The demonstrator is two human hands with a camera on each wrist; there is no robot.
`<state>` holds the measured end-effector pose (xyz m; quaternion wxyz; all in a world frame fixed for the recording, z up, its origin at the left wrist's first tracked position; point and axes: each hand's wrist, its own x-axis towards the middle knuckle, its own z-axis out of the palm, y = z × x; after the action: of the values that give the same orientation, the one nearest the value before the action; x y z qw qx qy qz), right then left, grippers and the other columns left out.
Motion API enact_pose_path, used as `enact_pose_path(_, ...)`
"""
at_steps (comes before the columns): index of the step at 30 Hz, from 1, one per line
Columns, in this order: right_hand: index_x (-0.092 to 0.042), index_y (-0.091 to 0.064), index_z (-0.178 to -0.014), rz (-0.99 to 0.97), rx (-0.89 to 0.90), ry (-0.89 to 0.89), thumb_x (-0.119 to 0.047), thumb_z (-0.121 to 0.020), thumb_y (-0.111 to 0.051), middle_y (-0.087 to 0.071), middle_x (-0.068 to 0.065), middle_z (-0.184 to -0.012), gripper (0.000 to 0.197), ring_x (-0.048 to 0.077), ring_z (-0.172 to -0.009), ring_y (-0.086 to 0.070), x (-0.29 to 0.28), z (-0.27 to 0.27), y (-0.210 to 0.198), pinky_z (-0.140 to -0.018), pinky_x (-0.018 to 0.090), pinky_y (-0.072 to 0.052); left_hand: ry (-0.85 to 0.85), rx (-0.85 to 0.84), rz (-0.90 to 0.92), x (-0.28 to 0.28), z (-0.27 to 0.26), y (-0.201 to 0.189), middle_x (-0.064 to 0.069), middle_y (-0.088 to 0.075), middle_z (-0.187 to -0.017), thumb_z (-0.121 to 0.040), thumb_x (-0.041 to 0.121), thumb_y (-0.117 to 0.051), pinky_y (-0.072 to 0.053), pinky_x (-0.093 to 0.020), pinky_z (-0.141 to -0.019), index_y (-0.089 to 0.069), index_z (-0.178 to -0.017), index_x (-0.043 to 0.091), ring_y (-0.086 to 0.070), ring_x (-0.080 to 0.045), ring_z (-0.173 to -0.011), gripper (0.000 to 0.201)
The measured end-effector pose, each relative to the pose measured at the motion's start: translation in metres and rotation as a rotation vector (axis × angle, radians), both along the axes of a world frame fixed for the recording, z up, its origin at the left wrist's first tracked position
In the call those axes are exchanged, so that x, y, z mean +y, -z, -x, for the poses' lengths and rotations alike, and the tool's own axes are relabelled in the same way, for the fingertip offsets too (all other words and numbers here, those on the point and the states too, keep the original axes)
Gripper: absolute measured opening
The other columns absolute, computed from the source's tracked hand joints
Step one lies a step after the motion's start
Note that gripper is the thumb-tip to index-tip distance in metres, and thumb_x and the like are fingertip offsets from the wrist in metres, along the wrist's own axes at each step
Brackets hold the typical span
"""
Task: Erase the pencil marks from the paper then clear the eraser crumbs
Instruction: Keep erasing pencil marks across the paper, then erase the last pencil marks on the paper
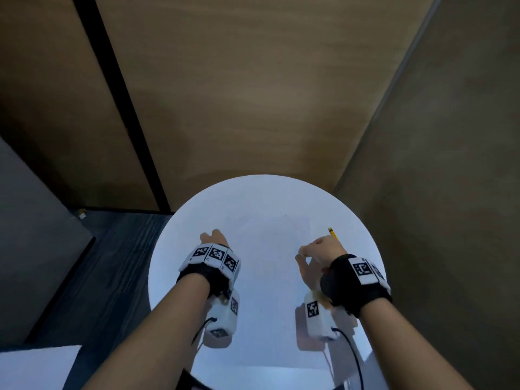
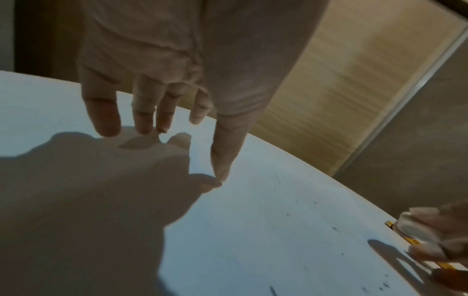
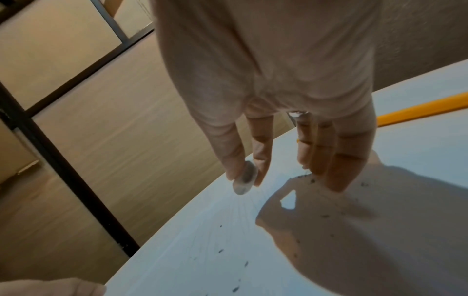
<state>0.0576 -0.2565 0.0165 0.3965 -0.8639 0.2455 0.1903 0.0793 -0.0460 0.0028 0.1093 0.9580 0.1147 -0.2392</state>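
The paper [image 1: 270, 249] lies flat on the round white table [image 1: 168, 263], reaching from the middle toward the near edge. It looks almost clean. Only faint thin lines show on it in the right wrist view, so the rubbing seems mostly done. The crumbs [image 3: 220, 250] are not cleared yet. Little dark bits lie scattered over the paper, and more sit under the right hand's fingers. Sweeping them off is the job that is left.

The right hand [image 1: 318, 257] is over the right side of the paper, near the right edge of the table. Its thumb and first finger pinch a small grey-white eraser [image 3: 244, 181], held just above the paper. The other fingers hang straight down, with their tips close to the crumbs.

The left hand [image 1: 212, 237] is near the left edge of the table. Its fingers [image 2: 106, 116] are straight and spread and hold nothing. The tips touch the table or hang just over it; I cannot tell which.

A yellow pencil [image 1: 333, 234] lies near the right edge of the table, just behind the right hand.
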Motion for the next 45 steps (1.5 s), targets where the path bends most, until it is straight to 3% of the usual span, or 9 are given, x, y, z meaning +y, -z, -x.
enact_pose_path(7, 0.000, -0.062, -0.080, 0.054, 0.048, 0.012, -0.019, -0.083, -0.064, -0.059, 0.013, -0.071, 0.020, 0.028, -0.081, -0.056, 0.013, -0.002, 0.002, -0.070, 0.031, -0.045, -0.072, -0.002, -0.012, -0.001, -0.007, 0.018, -0.012, -0.033, -0.143, -0.100, 0.025, -0.046, -0.034, -0.041, -0.104, -0.036, -0.136, 0.005, -0.029, -0.032, -0.134, 0.043)
enact_pose_path(10, -0.005, -0.066, -0.092, 0.183, 0.102, -0.001, -0.027, -0.080, -0.064, -0.062, 0.016, -0.110, 0.024, 0.031, -0.103, -0.056, 0.013, -0.006, 0.005, -0.081, 0.033, -0.045, -0.120, -0.008, 0.000, 0.003, -0.008, 0.020, -0.018, -0.031, -0.139, -0.093, 0.030, -0.057, -0.038, -0.045, -0.099, -0.037, -0.129, 0.004, -0.034, -0.032, -0.127, 0.048)
enact_pose_path(14, -0.008, -0.061, -0.112, 0.341, 0.124, -0.018, -0.029, -0.091, -0.054, -0.034, 0.018, -0.143, 0.031, 0.033, -0.130, -0.035, 0.014, -0.007, 0.007, -0.106, 0.040, -0.032, -0.192, -0.042, 0.042, 0.002, -0.007, 0.020, -0.022, -0.018, -0.144, -0.093, 0.027, -0.057, -0.033, -0.047, -0.103, -0.025, -0.138, 0.005, -0.028, -0.034, -0.131, 0.059)
enact_pose_path(18, -0.004, -0.061, -0.110, 0.309, 0.121, -0.014, -0.025, -0.091, -0.051, -0.017, 0.023, -0.151, 0.029, 0.036, -0.123, -0.042, 0.022, -0.006, 0.009, -0.090, 0.035, -0.038, -0.222, -0.040, 0.125, -0.003, -0.011, 0.023, -0.020, -0.021, -0.147, -0.093, 0.023, -0.059, -0.032, -0.048, -0.104, -0.021, -0.142, 0.004, -0.032, -0.034, -0.133, 0.065)
enact_pose_path(21, 0.002, -0.062, -0.102, 0.199, 0.040, 0.004, -0.021, -0.089, -0.053, -0.038, 0.022, -0.139, 0.028, 0.034, -0.101, -0.050, 0.024, -0.005, 0.010, -0.076, 0.032, -0.042, -0.234, -0.051, 0.161, -0.005, -0.010, 0.025, -0.021, -0.026, -0.144, -0.088, 0.029, -0.066, -0.033, -0.048, -0.104, -0.024, -0.139, 0.002, -0.032, -0.035, -0.132, 0.071)
enact_pose_path(25, -0.003, -0.056, -0.061, 0.009, -0.065, 0.062, -0.009, -0.087, -0.058, -0.061, 0.014, -0.082, 0.027, 0.026, -0.085, -0.057, 0.019, -0.004, 0.014, -0.071, 0.029, -0.045, -0.192, -0.109, 0.128, -0.001, -0.006, 0.026, -0.018, -0.031, -0.135, -0.081, 0.040, -0.071, -0.039, -0.044, -0.097, -0.035, -0.131, 0.006, -0.033, -0.033, -0.126, 0.070)
enact_pose_path(28, 0.005, -0.063, -0.080, -0.221, -0.127, 0.153, -0.003, -0.090, -0.055, -0.066, 0.014, -0.090, 0.015, 0.024, -0.081, -0.060, 0.015, 0.003, 0.008, -0.068, 0.023, -0.047, -0.166, -0.116, 0.168, 0.001, -0.006, 0.026, -0.016, -0.032, -0.135, -0.081, 0.037, -0.072, -0.039, -0.043, -0.095, -0.038, -0.134, 0.008, -0.033, -0.032, -0.125, 0.069)
enact_pose_path(33, 0.008, -0.059, -0.092, -0.604, -0.273, 0.319, 0.010, -0.090, -0.046, -0.059, 0.007, -0.060, 0.013, 0.006, -0.052, -0.053, 0.011, 0.020, -0.015, -0.037, 0.002, -0.034, -0.206, -0.116, 0.309, 0.008, -0.007, 0.021, -0.015, -0.031, -0.142, -0.085, 0.027, -0.063, -0.038, -0.043, -0.097, -0.028, -0.143, 0.009, -0.037, -0.033, -0.128, 0.070)
enact_pose_path(45, 0.002, -0.065, -0.102, -0.731, -0.453, 0.266, -0.008, -0.091, -0.057, -0.064, 0.009, -0.081, 0.017, 0.012, -0.081, -0.061, -0.011, 0.016, -0.046, -0.075, 0.019, -0.048, -0.346, -0.235, 0.802, 0.012, -0.021, -0.020, -0.010, -0.041, -0.144, -0.090, 0.020, -0.063, -0.038, -0.036, -0.098, -0.026, -0.147, 0.012, -0.046, -0.029, -0.126, 0.068)
